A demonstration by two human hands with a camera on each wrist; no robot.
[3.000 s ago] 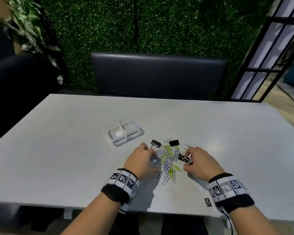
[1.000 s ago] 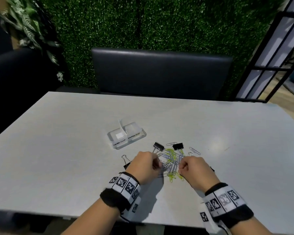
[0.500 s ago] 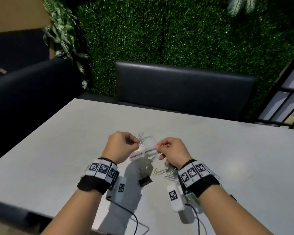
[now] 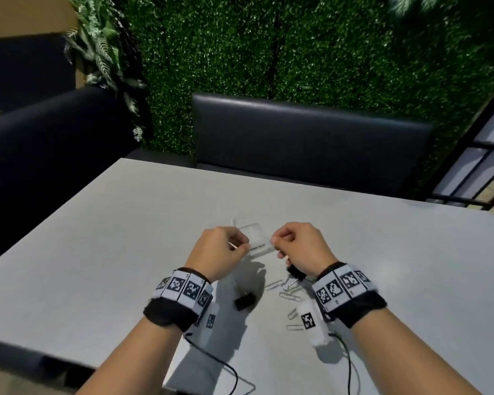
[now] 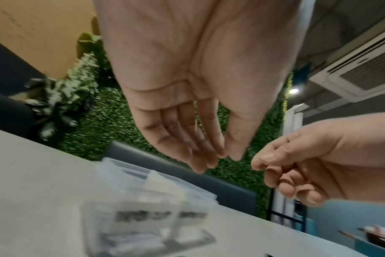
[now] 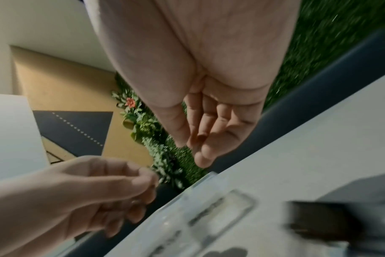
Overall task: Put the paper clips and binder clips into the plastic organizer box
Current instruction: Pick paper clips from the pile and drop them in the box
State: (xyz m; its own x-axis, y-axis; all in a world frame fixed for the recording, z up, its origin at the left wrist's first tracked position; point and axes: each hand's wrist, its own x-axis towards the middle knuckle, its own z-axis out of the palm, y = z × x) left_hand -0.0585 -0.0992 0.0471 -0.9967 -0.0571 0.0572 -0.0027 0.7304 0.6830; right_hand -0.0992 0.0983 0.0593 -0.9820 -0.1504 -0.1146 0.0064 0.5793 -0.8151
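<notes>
Both hands above the clear organizer box (image 4: 256, 239), which sits mid-table (image 4: 97, 252). Left hand (image 4: 217, 253) and right hand (image 4: 300, 249) have fingers curled, tips pinched; can't tell what they hold. Binder clip (image 4: 244, 301) and paper clips (image 4: 290, 296) lie toward the table's near edge.

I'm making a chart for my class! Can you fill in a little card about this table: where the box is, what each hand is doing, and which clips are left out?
Box: clear plastic organizer box, on the grey table
Left hand: over the box's left end, fingertips bunched; too blurred to tell what it holds
Right hand: over the box's right end, fingertips bunched; same
Left out: black binder clip and loose paper clips, on the table near the wrists
</notes>
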